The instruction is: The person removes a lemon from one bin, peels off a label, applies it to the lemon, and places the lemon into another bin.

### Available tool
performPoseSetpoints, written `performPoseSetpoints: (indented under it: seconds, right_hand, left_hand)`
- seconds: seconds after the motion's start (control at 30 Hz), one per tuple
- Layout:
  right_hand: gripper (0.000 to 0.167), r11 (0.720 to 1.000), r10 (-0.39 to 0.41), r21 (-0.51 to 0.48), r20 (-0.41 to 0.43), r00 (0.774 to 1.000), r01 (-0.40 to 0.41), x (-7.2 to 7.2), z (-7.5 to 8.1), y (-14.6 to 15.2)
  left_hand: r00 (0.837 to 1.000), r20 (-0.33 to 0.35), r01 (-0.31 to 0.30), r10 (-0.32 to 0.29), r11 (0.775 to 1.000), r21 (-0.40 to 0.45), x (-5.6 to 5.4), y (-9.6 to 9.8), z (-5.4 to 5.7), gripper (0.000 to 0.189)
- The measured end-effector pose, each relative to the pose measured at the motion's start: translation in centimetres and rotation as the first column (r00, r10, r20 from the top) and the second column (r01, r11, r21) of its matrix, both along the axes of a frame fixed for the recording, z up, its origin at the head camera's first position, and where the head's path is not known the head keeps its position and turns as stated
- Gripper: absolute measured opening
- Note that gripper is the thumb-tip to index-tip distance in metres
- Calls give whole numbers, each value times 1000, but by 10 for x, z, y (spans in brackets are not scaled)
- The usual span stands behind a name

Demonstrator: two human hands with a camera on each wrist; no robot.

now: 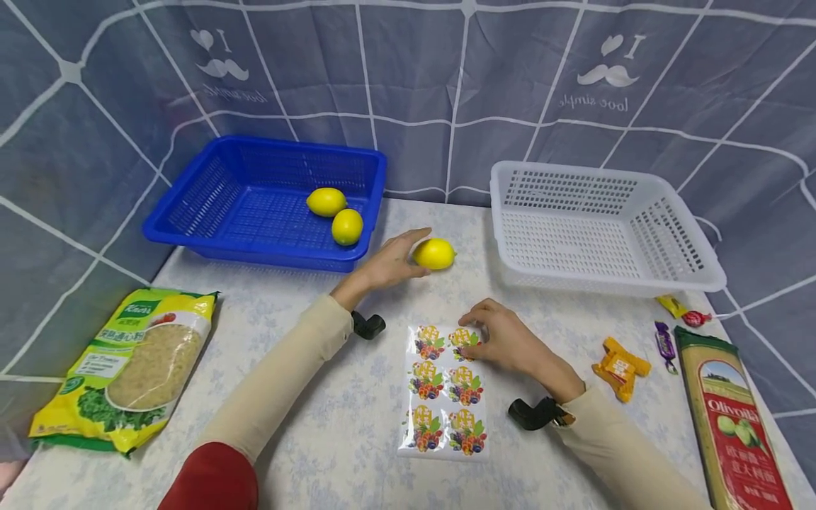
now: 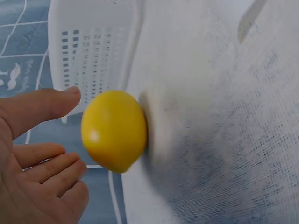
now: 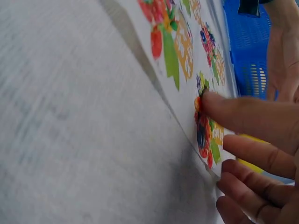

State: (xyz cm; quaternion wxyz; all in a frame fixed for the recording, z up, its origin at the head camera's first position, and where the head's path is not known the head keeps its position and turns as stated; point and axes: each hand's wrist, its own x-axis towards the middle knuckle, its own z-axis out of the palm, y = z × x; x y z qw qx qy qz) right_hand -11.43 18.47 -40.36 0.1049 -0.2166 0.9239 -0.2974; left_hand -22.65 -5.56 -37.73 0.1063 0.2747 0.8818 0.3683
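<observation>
A yellow lemon (image 1: 435,253) lies on the table between the two baskets. My left hand (image 1: 397,261) reaches beside it, thumb and fingers spread; in the left wrist view a gap shows between the fingers and the lemon (image 2: 114,130). Lower down lies a sheet of fruit stickers (image 1: 446,389), flat on the cloth. Over its upper right corner is my right hand (image 1: 510,340), the thumb above a printed sticker (image 3: 208,126) and the other fingers loosely bent at the sheet's edge. Whether the thumb presses on it I cannot tell.
Two lemons (image 1: 326,202) sit in the blue basket (image 1: 268,255) at back left. A white basket (image 1: 605,283) stands at back right. A yellow pasta bag (image 1: 127,368) lies left. Several wrapped candies (image 1: 621,368) and a spaghetti pack (image 1: 733,418) are at right.
</observation>
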Motion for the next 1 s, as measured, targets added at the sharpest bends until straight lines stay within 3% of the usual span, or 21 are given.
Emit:
performPoseSetpoints:
  seconds: [0.13,0.23,0.3,0.4,0.47,0.53,0.7,0.8,1.0]
  right_hand:
    - [28,998,-36,-45,35,999,38,-1,-3,2]
    - [27,988,-36,-143,131,991,55,-4,-4,4]
    - [30,965,-22,-250,237,971,83,-6,-3,6]
    - [40,906,-1,-390,389,921,166,-9,3,8]
    - [47,867,3,-447,448,894,221,-9,10,10]
    - [52,844,-8,-471,468,884,257,-9,18,11]
    - [49,824,-56,-496,409,911,274,-5,42,15]
    - [45,794,-87,-540,351,932,278,-3,55,16]
    - [38,715,-122,-636,294,948,289,-2,71,17]
  left_hand:
    - [999,-38,29,-28,999,23,6,0,4,71]
    - [997,-54,48,-46,998,38,11,0,7,66]
    - [996,-59,64,-61,996,55,14,0,10,62]
    - [993,-57,107,-102,989,101,19,-2,15,53]
    - [989,-31,149,-146,980,133,24,-4,21,46]
    - [979,3,202,-206,963,179,28,-6,28,40]
    - [952,51,278,-302,920,276,41,-15,49,27]
    - [958,46,256,-283,916,310,48,-18,62,24]
    - [982,25,166,-185,926,339,59,-19,77,21]
